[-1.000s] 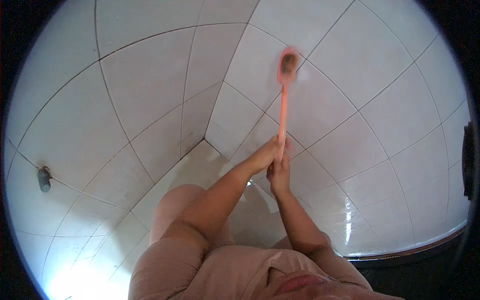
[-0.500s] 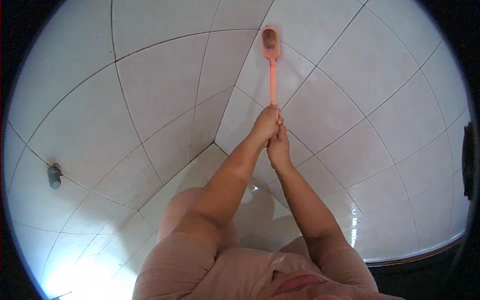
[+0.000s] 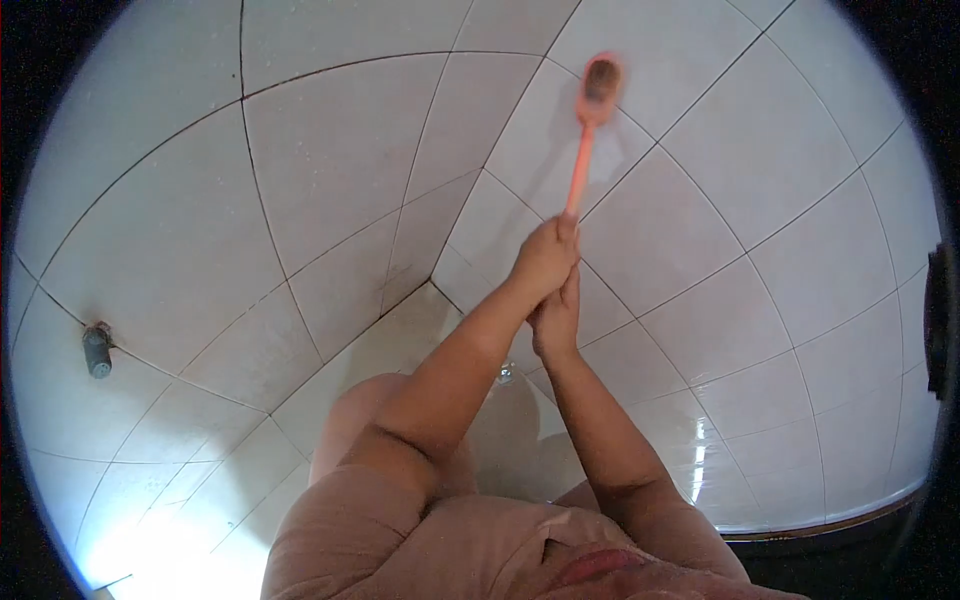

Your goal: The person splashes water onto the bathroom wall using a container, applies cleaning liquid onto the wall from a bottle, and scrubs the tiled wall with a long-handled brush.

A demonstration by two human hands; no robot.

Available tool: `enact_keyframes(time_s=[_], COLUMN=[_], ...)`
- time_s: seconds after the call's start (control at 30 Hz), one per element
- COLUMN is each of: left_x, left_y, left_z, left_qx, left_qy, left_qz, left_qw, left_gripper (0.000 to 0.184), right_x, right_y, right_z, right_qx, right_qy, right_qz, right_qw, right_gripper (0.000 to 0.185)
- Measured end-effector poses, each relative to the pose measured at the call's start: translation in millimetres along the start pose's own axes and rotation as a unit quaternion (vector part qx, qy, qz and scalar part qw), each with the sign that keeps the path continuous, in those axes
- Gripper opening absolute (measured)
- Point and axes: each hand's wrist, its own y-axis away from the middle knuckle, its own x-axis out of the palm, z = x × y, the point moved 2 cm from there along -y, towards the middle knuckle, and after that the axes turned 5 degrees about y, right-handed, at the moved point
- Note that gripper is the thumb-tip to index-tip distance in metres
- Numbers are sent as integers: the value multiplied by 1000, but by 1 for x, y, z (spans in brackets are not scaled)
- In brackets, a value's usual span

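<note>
A long-handled orange-pink scrub brush reaches up along the tiled wall in the head view. Its oval head has a dark patch on the side facing me and is slightly blurred; it lies at or very near the tiles, though contact is hard to judge. My left hand is closed round the handle, the upper of the two. Just below it, my right hand is also closed on the handle's lower end, partly hidden behind the left. Both arms stretch forward from my body.
White tiled walls meet in a corner ahead of me. A grey pipe stub sticks out of the left wall. Below my arms is a pale floor with a small shiny object. A dark object stands at the far right.
The brush head has swung to the right across the tiles, so the handle now leans right. Both hands have shifted slightly with it, keeping their grip.
</note>
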Motion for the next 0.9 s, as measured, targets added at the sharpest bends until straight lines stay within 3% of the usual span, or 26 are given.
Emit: enact_keyframes(time_s=[0.07, 0.2, 0.27, 0.33, 0.37, 0.4, 0.47, 0.53, 0.6, 0.7, 0.73, 0.8, 0.83, 0.87, 0.9], left_x=[-8, -20, -24, -25, -24, -22, -13, -7, -8, -11, -12, -18, -17, -15, -14], left_y=[-9, -9, 6, 18, 21, 20, 10, -7, -4, -22, -22, -15, -2, 1, 4], left_z=[-9, 58, 104, 119, 124, 127, 126, 99, 20, 8, 22, 57, 72, 116, 148], left_qx=[-20, -19, -124, -169, -212, -213, -120, -34, -29, -58, -61, -63, -73, -95, -118], left_qy=[-19, -37, -84, -75, -63, -66, 51, 23, 23, 134, 137, -12, -18, -38, -57], left_qz=[-12, -74, -106, -106, -102, -101, -108, -67, -43, -27, -27, -65, -110, -132, -153], left_qw=[1000, 996, 983, 977, 970, 970, 986, 997, 998, 989, 988, 996, 991, 986, 979], left_gripper=[54, 56, 56, 56, 55, 55, 52, 49, 46, 46, 46, 48, 49, 51, 54], right_x=[19, 4, 5, 0, -10, -13, -11, -3, 1, 5, 4, -4, -10, -15, -19], right_y=[-7, -15, 1, 5, 2, 4, 9, 6, -4, -14, -16, -17, -13, -10, 1], right_z=[14, -48, -71, -98, -119, -118, -88, -36, 3, 21, 15, -38, -62, -86, -102], right_qx=[-22, 2, -28, -61, -23, -3, 35, 52, 26, 43, 49, 18, 15, 13, 81], right_qy=[-63, 142, 135, 126, 174, 196, 181, 142, 89, 108, 116, 203, 225, 246, 263], right_qz=[-26, -23, -2, 18, 4, -6, -24, -31, -24, 11, 24, -6, -11, -15, 6], right_qw=[997, 990, 990, 990, 985, 981, 983, 988, 995, 993, 992, 979, 974, 969, 961], right_gripper=[45, 41, 37, 34, 34, 34, 34, 34, 39, 40, 40, 42, 42, 43, 43])
